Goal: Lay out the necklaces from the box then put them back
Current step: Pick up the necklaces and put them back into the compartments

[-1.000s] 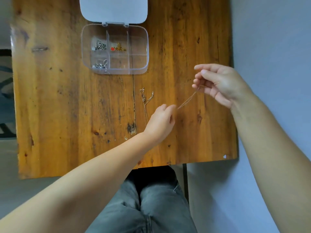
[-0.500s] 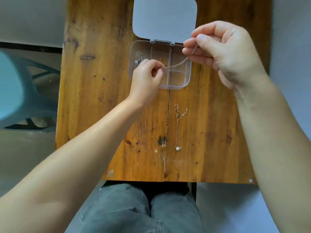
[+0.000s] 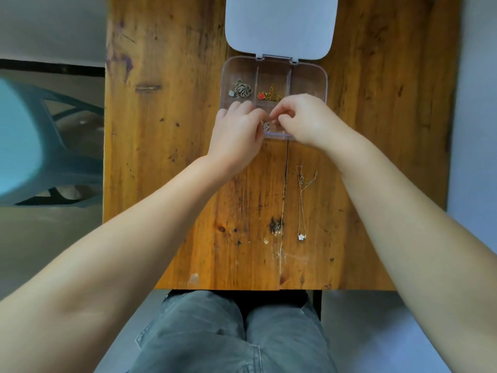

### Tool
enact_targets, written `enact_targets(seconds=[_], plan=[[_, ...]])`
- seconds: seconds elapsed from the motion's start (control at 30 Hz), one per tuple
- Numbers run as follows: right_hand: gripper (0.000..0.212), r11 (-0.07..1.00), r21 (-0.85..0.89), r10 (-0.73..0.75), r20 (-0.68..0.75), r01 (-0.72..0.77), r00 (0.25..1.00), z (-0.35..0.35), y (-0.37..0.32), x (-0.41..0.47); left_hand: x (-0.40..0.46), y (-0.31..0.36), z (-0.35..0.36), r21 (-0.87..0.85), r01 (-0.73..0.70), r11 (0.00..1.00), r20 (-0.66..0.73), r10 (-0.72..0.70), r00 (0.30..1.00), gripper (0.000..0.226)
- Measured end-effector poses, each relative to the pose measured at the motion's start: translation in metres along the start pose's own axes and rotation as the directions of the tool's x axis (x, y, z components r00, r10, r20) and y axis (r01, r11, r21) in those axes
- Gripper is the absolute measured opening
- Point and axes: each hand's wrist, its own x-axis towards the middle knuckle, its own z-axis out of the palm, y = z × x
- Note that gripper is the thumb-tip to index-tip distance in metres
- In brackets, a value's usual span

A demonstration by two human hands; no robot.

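Note:
A clear plastic box (image 3: 309, 76) with several compartments stands open at the table's far middle, its white lid (image 3: 279, 25) folded back. My left hand (image 3: 236, 135) and my right hand (image 3: 304, 119) meet over the box's near middle compartment, fingers pinched on a thin chain necklace (image 3: 265, 127) that bunches into it. A silver necklace (image 3: 240, 90) lies in the far left compartment. A gold necklace with a red heart (image 3: 270, 95) lies in the far middle one. Another thin necklace (image 3: 302, 200) with a small pendant lies stretched on the table.
The wooden table (image 3: 166, 157) is narrow, its near edge above my lap. A teal plastic chair (image 3: 32, 146) stands left of the table. A grey wall runs along the right side.
Both hands carried the stretched chain from the table's right side to the box, then came together and lowered it, bunched, into the near middle compartment.

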Motion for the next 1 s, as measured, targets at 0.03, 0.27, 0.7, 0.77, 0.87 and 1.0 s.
enact_targets(seconds=[0.03, 0.27, 0.7, 0.77, 0.87, 1.0], plan=[[0.029, 1.0, -0.008, -0.003, -0.022, 0.003, 1.0, -0.002, 0.001, -0.003, -0.004, 0.001, -0.001, 0.0, -0.022, 1.0, -0.017, 0.022, 1.0, 0.024], [0.019, 0.975, 0.177, 0.159, -0.138, -0.134, 0.978, 0.014, 0.069, -0.083, -0.033, 0.033, 0.017, -0.084, -0.284, 0.955, 0.16, 0.294, 0.942, 0.019], [0.023, 0.968, 0.011, 0.242, -0.309, -0.251, 0.92, 0.152, 0.112, -0.16, -0.022, 0.053, 0.063, 0.129, -0.432, 0.893, 0.387, 0.355, 0.851, 0.018], [0.019, 0.979, 0.021, 0.2, -0.333, -0.204, 0.922, 0.151, 0.117, -0.161, -0.022, 0.053, 0.065, 0.121, -0.43, 0.895, 0.388, 0.356, 0.85, 0.017], [0.018, 0.985, 0.113, 0.159, -0.326, -0.128, 0.932, 0.144, 0.125, -0.165, -0.022, 0.055, 0.063, 0.097, -0.403, 0.91, 0.389, 0.338, 0.857, 0.017], [0.015, 0.929, 0.361, 0.224, -0.37, -0.082, 0.901, 0.123, 0.141, -0.176, -0.014, 0.072, 0.057, -0.086, -0.167, 0.982, 0.331, 0.187, 0.925, 0.009]])
